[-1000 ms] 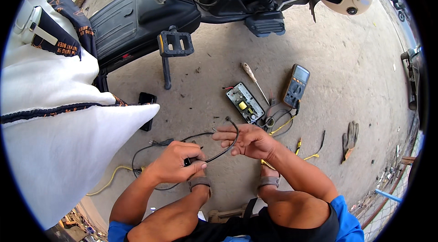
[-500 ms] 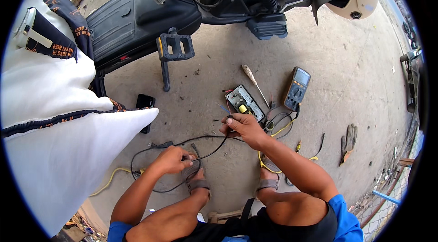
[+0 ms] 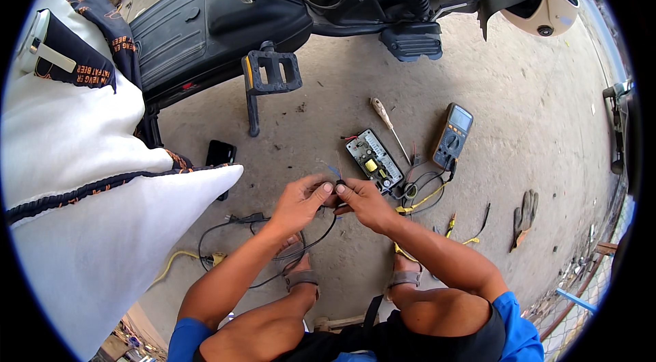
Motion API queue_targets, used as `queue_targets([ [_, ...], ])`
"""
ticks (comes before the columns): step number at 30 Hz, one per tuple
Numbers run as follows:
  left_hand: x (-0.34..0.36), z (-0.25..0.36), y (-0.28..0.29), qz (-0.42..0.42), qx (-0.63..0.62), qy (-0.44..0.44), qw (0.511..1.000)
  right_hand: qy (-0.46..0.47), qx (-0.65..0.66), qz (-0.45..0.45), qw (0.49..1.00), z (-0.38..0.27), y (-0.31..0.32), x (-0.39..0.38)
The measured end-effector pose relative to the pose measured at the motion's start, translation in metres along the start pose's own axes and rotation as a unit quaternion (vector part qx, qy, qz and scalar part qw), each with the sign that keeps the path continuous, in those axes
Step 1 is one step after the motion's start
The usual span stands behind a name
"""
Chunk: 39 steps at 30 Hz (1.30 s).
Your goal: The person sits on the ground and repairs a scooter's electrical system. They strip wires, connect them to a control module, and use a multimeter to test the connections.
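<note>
My left hand [image 3: 305,203] and my right hand [image 3: 363,203] meet at the centre, thumbs and fingers closed on the end of a black cable [image 3: 320,239] with fine blue and reddish wires sticking up. Just beyond them an open-cased circuit board [image 3: 374,165] lies on the concrete. A pale-handled screwdriver [image 3: 381,111] lies behind it, and an orange-and-dark multimeter [image 3: 451,133] with leads sits to its right. Yellow and dark wires [image 3: 420,199] lie by my right hand. A black plug [image 3: 253,218] and looped cord lie left of my feet.
A dark scooter [image 3: 184,41] with pedal [image 3: 270,74] spans the top, a cream helmet [image 3: 547,20] at its right. White fabric [image 3: 96,239] fills the left, beside a dark rectangular object [image 3: 220,151]. A work glove [image 3: 525,218] lies right; a wire fence [image 3: 574,324] borders the lower right.
My left hand has moved up and right to join my right hand at the cable end. My right hand, earlier spread open, has closed on the cable.
</note>
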<state>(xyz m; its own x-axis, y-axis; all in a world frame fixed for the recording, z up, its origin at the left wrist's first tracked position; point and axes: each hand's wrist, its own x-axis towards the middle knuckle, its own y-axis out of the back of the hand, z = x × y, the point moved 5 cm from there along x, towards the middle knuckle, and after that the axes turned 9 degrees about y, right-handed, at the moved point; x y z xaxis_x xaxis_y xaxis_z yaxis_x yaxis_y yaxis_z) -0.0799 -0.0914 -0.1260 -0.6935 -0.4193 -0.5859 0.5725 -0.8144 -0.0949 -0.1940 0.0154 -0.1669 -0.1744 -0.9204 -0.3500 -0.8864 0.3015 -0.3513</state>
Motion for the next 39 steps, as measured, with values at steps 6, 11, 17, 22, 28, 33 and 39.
queue_targets([
  [6,0.029,-0.007,-0.015,0.051,-0.05,0.026,0.997,0.005,-0.015,-0.004,1.0,0.009,-0.006,0.004],
  [11,0.065,-0.013,-0.002,0.097,-0.106,0.004,0.99,0.057,-0.417,0.001,0.907,-0.041,0.047,0.026],
  [17,0.119,-0.026,0.01,0.144,-0.165,0.067,0.974,0.248,-0.607,0.025,0.755,-0.083,0.078,0.086],
  [22,0.145,-0.028,0.004,0.091,-0.094,0.11,0.985,0.212,-0.653,-0.031,0.727,-0.059,0.08,0.11],
  [28,0.164,-0.034,-0.001,0.084,0.019,0.062,0.994,0.222,-0.645,-0.047,0.729,-0.048,0.077,0.119],
  [33,0.174,-0.037,0.0,0.117,0.101,0.057,0.986,0.223,-0.671,-0.063,0.704,-0.049,0.077,0.123],
  [39,0.171,-0.023,0.002,0.188,0.259,-0.066,0.945,0.239,-0.703,-0.083,0.665,-0.044,0.075,0.126],
])
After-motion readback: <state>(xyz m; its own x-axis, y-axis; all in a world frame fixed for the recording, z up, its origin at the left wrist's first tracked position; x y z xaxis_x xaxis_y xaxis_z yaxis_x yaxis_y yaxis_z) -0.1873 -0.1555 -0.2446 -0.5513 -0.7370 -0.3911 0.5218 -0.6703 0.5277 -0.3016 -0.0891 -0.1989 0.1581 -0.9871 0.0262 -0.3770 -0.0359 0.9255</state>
